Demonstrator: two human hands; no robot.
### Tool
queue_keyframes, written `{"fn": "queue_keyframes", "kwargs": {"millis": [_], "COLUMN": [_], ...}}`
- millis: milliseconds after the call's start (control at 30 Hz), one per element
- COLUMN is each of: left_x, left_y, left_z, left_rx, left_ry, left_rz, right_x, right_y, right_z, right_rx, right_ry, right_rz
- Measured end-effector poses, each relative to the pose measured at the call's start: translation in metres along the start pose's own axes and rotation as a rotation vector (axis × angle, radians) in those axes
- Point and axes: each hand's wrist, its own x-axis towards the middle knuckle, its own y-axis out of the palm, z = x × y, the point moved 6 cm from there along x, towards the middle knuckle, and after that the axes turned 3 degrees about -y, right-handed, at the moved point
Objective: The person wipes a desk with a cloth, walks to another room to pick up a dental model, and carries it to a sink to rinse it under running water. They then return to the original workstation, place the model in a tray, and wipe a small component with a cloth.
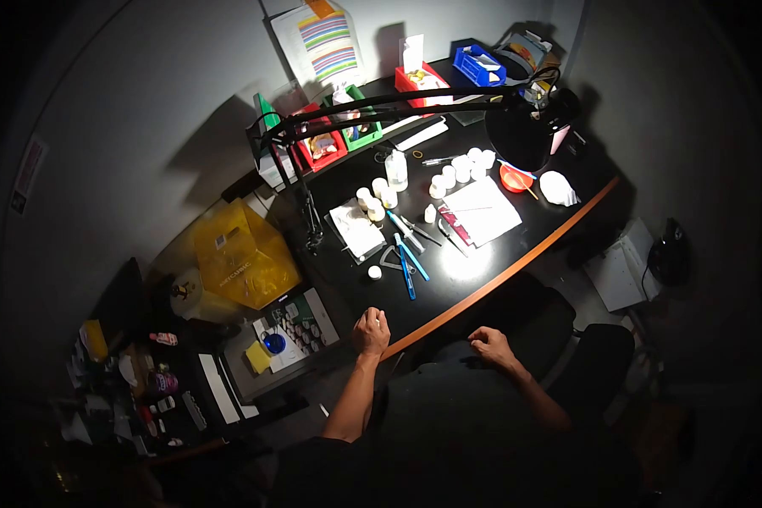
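My left hand (371, 331) is closed in a fist at the desk's front left edge; whether it holds anything is hidden. My right hand (491, 345) hovers in front of my body, short of the desk's orange edge (483, 290), fingers loosely curled and apart with nothing visible in them. Nearest my left hand on the black desk are a small white round jar (375, 273) and a blue-handled tool (405, 269). Beyond lie a marker-like blue and white tool (405, 230), white sheets (485, 212) and several white bottles (381, 196).
A black lamp arm (398, 108) spans the desk. Red (322, 146), green (361, 123) and blue (480, 66) bins line the back. A red bowl (515, 179) sits at right. Left are a yellow box (245, 254) and drawer (288, 339); a dark chair (588, 364) stands right.
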Motion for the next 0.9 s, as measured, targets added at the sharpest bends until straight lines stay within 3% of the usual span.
{"fn": "queue_keyframes", "kwargs": {"millis": [200,333,433,900], "left_x": [-0.005,-0.012,-0.005,0.008], "left_y": [0.016,0.030,0.011,-0.013], "left_z": [0.006,-0.007,-0.030,-0.047], "left_rx": [-0.332,-0.682,-0.287,-0.165], "left_ry": [-0.188,-0.174,0.134,0.114], "left_rz": [0.087,0.124,0.039,0.077], "right_x": [0.015,0.024,0.029,0.029], "right_y": [-0.011,-0.008,0.001,0.000], "right_z": [0.025,0.029,0.023,0.016], "right_rx": [-0.060,-0.072,-0.058,-0.025], "right_ry": [-0.016,-0.027,-0.056,-0.069], "right_rz": [0.035,0.030,0.029,-0.033]}}
